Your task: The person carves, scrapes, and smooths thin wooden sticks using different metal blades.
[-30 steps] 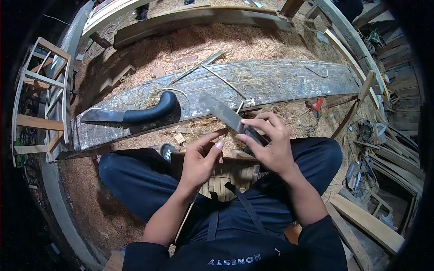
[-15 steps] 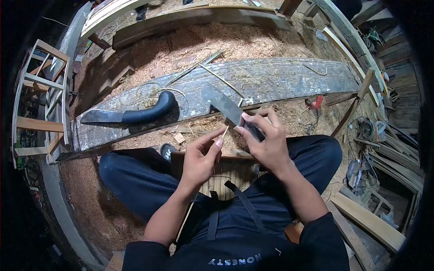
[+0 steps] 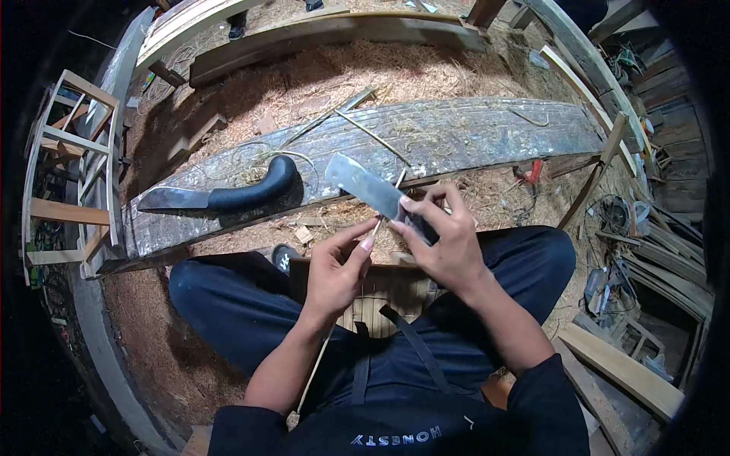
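Note:
Between thumb and fingers, my left hand (image 3: 337, 272) pinches a thin pale strip (image 3: 315, 367) that runs from my lap up past both hands. My right hand (image 3: 449, 239) is closed round the dark handle of a knife, whose wide grey blade (image 3: 365, 185) points up and left. The base of the blade lies close to the strip, just above my left fingertips. A curved knife with a black handle (image 3: 255, 188) rests on the worn plank (image 3: 471, 140) in front of me.
Thin strips (image 3: 372, 135) and fibres lie on the plank. Wood shavings (image 3: 342, 72) cover the floor. At the left stands a wooden frame (image 3: 72, 209); at the right are stacked boards (image 3: 665, 277) and a red-handled tool (image 3: 534, 171). A person's foot (image 3: 236, 32) shows at the top.
The knife blade has shifted slightly left and down, and its angle has changed a little. My left hand has hardly moved and keeps its pinch on the strip.

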The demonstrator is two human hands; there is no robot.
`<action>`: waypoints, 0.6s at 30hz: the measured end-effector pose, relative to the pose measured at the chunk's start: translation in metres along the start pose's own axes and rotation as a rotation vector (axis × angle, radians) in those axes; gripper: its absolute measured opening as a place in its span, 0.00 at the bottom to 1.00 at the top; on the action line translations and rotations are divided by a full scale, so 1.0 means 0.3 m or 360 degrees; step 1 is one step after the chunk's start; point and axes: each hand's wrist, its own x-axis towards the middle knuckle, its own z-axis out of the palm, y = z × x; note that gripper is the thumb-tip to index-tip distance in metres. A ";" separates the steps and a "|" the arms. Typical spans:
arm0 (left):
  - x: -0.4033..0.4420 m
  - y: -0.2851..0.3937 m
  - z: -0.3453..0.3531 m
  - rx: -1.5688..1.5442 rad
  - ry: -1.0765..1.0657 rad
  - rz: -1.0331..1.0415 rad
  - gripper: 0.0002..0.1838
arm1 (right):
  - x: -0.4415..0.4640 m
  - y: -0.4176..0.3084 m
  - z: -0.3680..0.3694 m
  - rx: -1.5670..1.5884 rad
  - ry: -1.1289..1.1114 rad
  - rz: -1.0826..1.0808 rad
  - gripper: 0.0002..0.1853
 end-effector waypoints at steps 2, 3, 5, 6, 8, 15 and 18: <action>-0.002 0.001 -0.001 0.0011 0.0003 0.0022 0.19 | 0.006 0.025 -0.003 -0.0048 -0.0001 0.0051 0.17; -0.008 -0.001 -0.006 0.0019 0.0002 0.0024 0.19 | 0.003 0.024 0.010 -0.0069 0.0029 0.0041 0.17; -0.015 -0.006 -0.004 0.0003 0.0010 -0.0003 0.18 | 0.000 -0.003 0.009 -0.0055 -0.0031 0.0023 0.17; -0.013 -0.004 -0.003 0.0000 0.0009 -0.0028 0.17 | -0.006 -0.028 -0.001 -0.0009 -0.0107 0.0032 0.17; -0.023 -0.002 -0.005 0.0019 0.0017 -0.0039 0.18 | 0.006 0.020 -0.001 -0.0097 0.0016 0.0055 0.16; -0.026 -0.010 -0.015 -0.0093 -0.0081 -0.0123 0.18 | -0.009 -0.003 -0.006 0.0009 -0.0003 -0.0029 0.19; -0.036 -0.010 -0.011 -0.0114 -0.0071 -0.0119 0.18 | -0.011 0.000 -0.002 -0.0020 0.0006 -0.0035 0.19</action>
